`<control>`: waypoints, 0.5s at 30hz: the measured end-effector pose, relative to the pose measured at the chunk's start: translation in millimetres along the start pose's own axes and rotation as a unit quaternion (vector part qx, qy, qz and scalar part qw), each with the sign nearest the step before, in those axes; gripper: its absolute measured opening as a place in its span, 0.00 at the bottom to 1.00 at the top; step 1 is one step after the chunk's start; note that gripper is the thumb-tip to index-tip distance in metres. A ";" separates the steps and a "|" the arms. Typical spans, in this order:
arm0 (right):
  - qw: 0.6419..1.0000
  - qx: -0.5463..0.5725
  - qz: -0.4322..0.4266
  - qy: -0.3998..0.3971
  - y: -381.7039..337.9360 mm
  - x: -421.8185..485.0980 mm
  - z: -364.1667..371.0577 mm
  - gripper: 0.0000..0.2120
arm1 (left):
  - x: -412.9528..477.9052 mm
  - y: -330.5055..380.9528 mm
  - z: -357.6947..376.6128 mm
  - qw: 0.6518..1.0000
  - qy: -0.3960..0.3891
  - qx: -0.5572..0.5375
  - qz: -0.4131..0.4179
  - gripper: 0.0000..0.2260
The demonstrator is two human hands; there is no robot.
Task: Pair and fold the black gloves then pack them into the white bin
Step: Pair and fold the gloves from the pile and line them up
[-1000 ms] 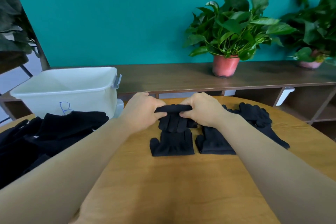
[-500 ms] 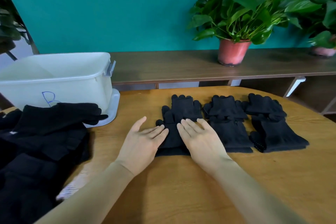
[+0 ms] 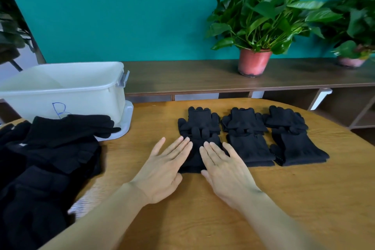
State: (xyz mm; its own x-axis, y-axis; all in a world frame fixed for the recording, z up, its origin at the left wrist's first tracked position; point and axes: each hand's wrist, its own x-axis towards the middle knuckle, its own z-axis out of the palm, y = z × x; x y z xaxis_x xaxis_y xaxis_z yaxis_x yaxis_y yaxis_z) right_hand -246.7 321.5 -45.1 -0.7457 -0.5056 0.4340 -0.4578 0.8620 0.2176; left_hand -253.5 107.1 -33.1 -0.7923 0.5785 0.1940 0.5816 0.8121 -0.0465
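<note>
Both hands lie flat, palms down, fingers straight and close together, gripping nothing. The left hand [image 3: 162, 170] and right hand [image 3: 225, 170] press side by side on the near end of a folded pair [image 3: 197, 126] of black gloves. Their fingertips point to twelve o'clock, and a strip of black cloth shows between them.

That pair sits near the middle of the table [image 3: 203, 219]. Just beside it at three o'clock lies a second pair [image 3: 247, 142], and further toward three a third pair [image 3: 294, 144]. The three make a row, each with its glove fingers doubled back on top at the far end.

At nine o'clock from the hands, a loose pile [image 3: 46, 158] of unfolded black gloves spreads over the table's left side. The bin [image 3: 60, 91] stands at ten o'clock, behind the pile, on a clear lid [image 3: 127, 119]. One glove from the pile reaches across its front wall, where a blue letter is drawn.

Beyond the table, from twelve to two o'clock, a dark shelf [image 3: 203, 75] carries a plant [image 3: 261, 16] in a pink pot [image 3: 253, 62].
</note>
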 end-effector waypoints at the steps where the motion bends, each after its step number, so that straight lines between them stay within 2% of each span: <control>1: 1.000 0.002 0.003 0.001 0.2 -1.2 1.9 0.28 | -4.2 -0.2 1.5 1.000 0.001 0.009 0.009 0.30; 5: 1.000 0.000 0.011 0.002 -2.0 -1.0 3.9 0.28 | -9.9 -0.7 10.4 0.999 0.010 0.049 0.018 0.24; 7: 1.000 -0.012 0.013 0.001 -1.1 0.7 0.9 0.27 | -10.6 2.4 3.6 0.999 -0.017 0.049 0.014 0.25; 10: 0.999 -0.029 0.002 0.013 -1.6 3.5 -10.2 0.23 | -20.1 2.3 -8.4 1.000 -0.002 0.030 -0.001 0.27; 13: 0.996 -0.035 -0.021 0.075 -11.4 8.5 -28.4 0.16 | -43.8 4.2 -30.7 0.999 0.025 0.021 -0.032 0.28; 15: 0.994 -0.023 -0.033 0.102 -25.7 13.1 -42.7 0.19 | -65.6 1.8 -42.4 0.998 0.024 0.006 -0.050 0.30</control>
State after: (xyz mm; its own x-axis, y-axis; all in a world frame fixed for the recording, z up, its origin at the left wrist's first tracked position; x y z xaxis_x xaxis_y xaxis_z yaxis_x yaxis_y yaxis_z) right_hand -224.0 294.3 -7.7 -0.5986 -0.5467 0.5855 -0.4759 0.8306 0.2891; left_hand -192.6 67.5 -4.4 -0.8358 0.4911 0.2455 0.4981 0.8663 -0.0371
